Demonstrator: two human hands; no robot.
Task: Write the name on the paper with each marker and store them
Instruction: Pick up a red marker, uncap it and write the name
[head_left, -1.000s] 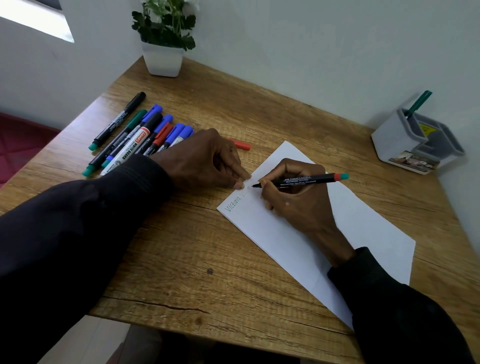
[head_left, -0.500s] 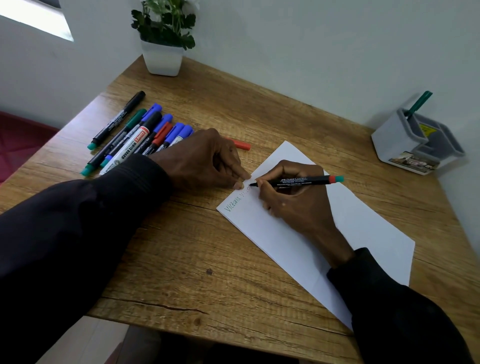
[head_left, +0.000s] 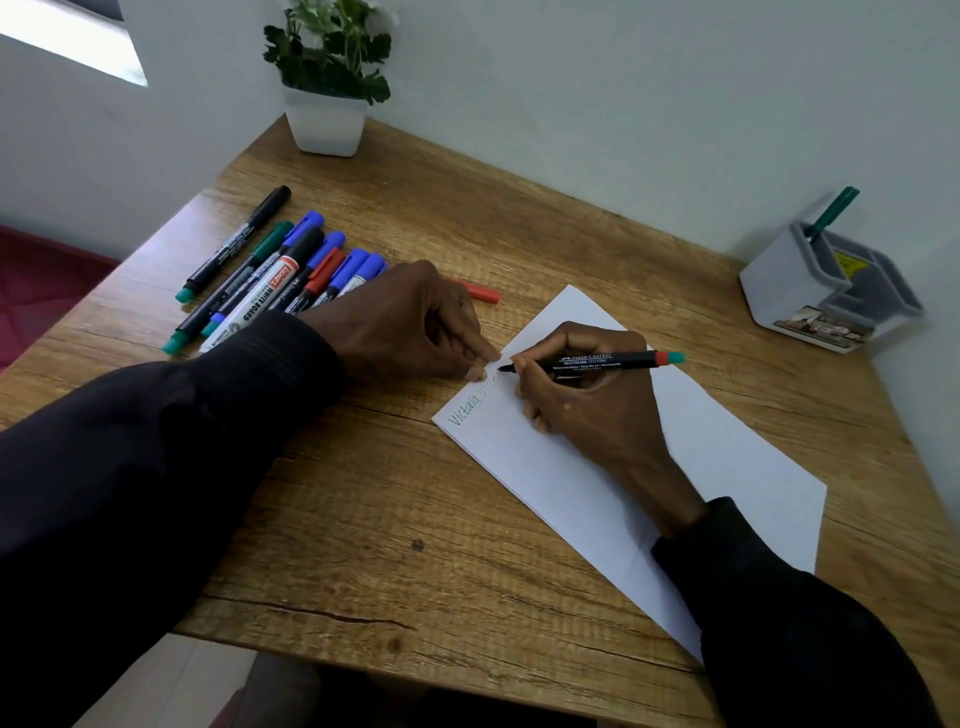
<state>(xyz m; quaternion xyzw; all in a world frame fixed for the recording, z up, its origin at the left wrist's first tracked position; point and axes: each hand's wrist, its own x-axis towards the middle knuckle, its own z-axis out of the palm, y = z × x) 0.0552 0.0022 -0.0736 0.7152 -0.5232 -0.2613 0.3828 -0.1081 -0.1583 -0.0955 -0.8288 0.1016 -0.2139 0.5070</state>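
Since a second ago our marker (head_left: 592, 361) has slid a touch toward 9 o'clock along the line of writing, its tip closer to our left fingertips, and more faint letters follow the green "Victoria" at the paper's (head_left: 727, 457) near-left corner.

Our right hand (head_left: 587, 400) is clamped around the marker in a writing grip, fingers together near the tip. Our left hand (head_left: 410, 322) is loosely curled, fingertips (head_left: 480, 364) pressed on the paper's edge to pin it; the red cap (head_left: 483, 294) at 12 o'clock from it may be under that hand, but we cannot tell if it is gripped.

Risks as we judge them: the tip is almost touching our left fingertips, so the next stroke could mark skin or be cramped. Our right palm rests over the sheet below the line and could smear ink that is not dry. If the left hand lifts, the paper may skate on the table (head_left: 415, 509).

The marker lies nearly level, its long axis running 9 to 3 o'clock: tip at 9, the red-and-teal tail at 3, aimed toward the grey holder (head_left: 789, 291) far off at 2 o'clock, where a green pen (head_left: 834, 213) already stands. Many markers (head_left: 270, 280) wait unwritten at 10 o'clock, so most work remains.
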